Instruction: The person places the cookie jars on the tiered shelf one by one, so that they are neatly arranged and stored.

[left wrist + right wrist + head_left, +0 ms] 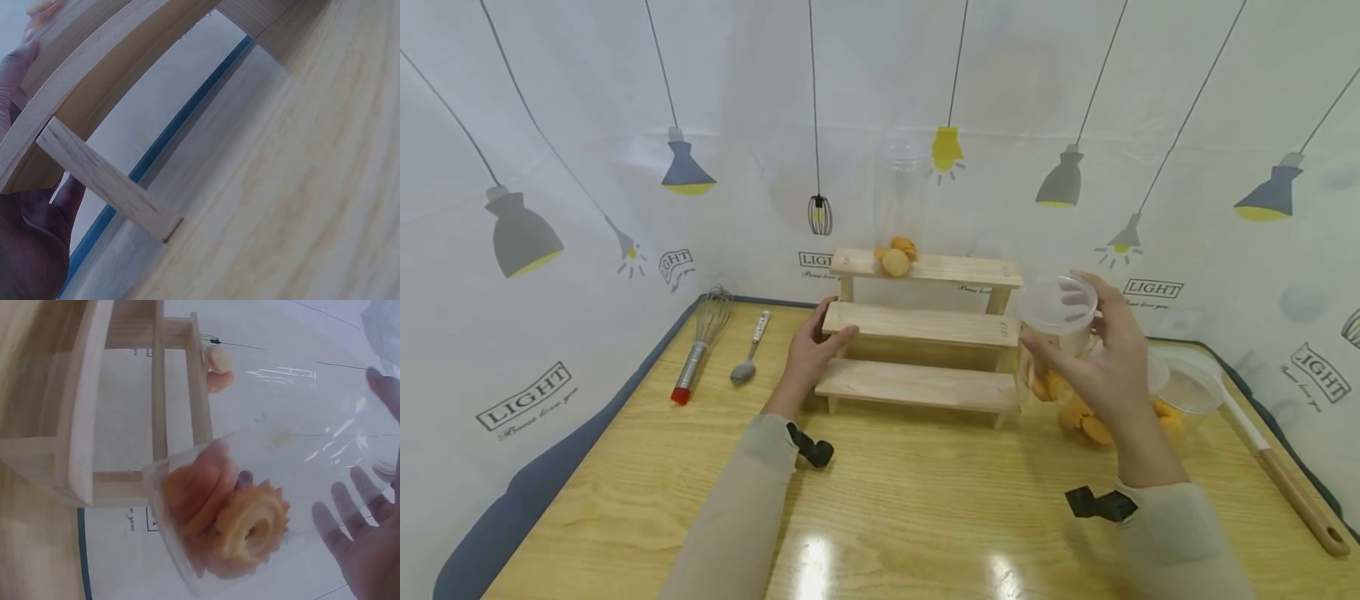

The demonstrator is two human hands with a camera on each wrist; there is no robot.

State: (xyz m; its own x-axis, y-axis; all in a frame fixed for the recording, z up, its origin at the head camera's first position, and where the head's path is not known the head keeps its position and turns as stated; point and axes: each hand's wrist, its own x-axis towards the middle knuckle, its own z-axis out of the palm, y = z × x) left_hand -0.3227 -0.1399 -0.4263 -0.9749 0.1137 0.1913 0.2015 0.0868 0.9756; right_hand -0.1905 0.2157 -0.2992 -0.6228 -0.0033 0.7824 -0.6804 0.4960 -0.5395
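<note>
Clock centred on stand, head view. L hand grips the pale three-tier wooden step stand at its middle tier's 9 o'clock end, thumb on top; prob. to steady it, b/c a light rack could shift if bumped. R hand is spread wide round a clear cylindrical plastic jar, holding it near its frosted round lid, likely so the base is unobstructed. That jar is just beside the stand at 3 o'clock & looks off the wood-grain table; can't tell if it touches the stand. A toothed tan ring biscuit & orange pieces sit in its bottom, so weight's prob. low.

A 2nd clear jar w/ orange-tan biscuits stands on the top tier, just shy of 12. Lidded clear tubs at 3–4 o'clock, near R hand, presumably for easy reach. Silver red-tipped whisk & white-handled metal spoon at 9, white spatula w/ brown handle at 4: seemingly set out of the arms' way.
</note>
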